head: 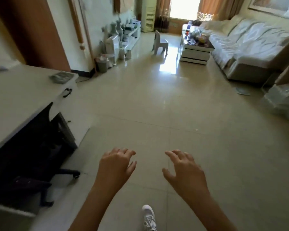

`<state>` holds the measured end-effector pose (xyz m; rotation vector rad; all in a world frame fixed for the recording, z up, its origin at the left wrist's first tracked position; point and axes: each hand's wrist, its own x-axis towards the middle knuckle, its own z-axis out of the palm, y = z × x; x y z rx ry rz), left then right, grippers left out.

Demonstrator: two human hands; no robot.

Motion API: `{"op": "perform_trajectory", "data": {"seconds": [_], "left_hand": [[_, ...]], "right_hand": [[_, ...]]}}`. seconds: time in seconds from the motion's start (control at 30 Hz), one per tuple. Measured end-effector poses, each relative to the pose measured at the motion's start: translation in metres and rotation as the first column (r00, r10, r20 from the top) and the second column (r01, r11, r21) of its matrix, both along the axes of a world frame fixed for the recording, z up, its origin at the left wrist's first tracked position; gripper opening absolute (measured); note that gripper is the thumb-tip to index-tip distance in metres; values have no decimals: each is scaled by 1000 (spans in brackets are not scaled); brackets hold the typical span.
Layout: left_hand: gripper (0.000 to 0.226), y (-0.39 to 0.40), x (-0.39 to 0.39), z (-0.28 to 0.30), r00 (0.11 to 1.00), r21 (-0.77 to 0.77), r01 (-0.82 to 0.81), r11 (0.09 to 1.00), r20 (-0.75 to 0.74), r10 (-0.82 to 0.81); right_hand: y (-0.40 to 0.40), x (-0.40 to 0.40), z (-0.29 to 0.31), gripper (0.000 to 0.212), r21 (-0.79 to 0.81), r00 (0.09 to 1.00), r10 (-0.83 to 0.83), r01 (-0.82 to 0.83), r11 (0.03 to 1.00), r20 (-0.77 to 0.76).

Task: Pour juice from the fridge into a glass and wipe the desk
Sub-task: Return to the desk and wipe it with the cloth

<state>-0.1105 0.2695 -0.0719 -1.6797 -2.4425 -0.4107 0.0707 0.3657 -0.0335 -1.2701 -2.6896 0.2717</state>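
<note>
Desk, white-topped, stood at the left of the view, and neither juice, fridge nor glass showed anywhere in it. Nearest the camera a white shoe was planted on the pale tiled floor between the two forearms. Just above it the left hand and the right hand hung side by side over the tiles, palms down, fingers loosely spread and slightly bent, neither holding nor touching anything. Left of the hands, the dark base of an office chair sat tucked in the shadowed space beneath the desk. On the desk's far corner lay a small grey-green object, too blurred to name, and a black handle showed on the front edge below it. Further off, a grey waste bin stood by the left wall beside a low white cabinet crowded with ornaments. In the middle distance were a small white chair and a cluttered white coffee table, with a covered sofa along the right wall. Farthest away, a bright window glared between orange curtains.
</note>
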Motion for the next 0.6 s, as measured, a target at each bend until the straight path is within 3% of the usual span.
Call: {"op": "perform_trajectory", "data": {"seconds": [0.27, 0.33, 0.6], "left_hand": [[30, 33, -110, -6, 950, -45, -312, 949, -30, 311], [29, 43, -154, -8, 902, -2, -429, 903, -46, 428], [26, 33, -234, 5, 792, 24, -610, 792, -18, 611]], "right_hand": [[89, -147, -4, 48, -25, 935, 352, -352, 935, -36], [119, -211, -5, 48, -45, 876, 482, -482, 875, -20], [138, -336, -3, 49, -91, 725, 689, -688, 720, -30]]}}
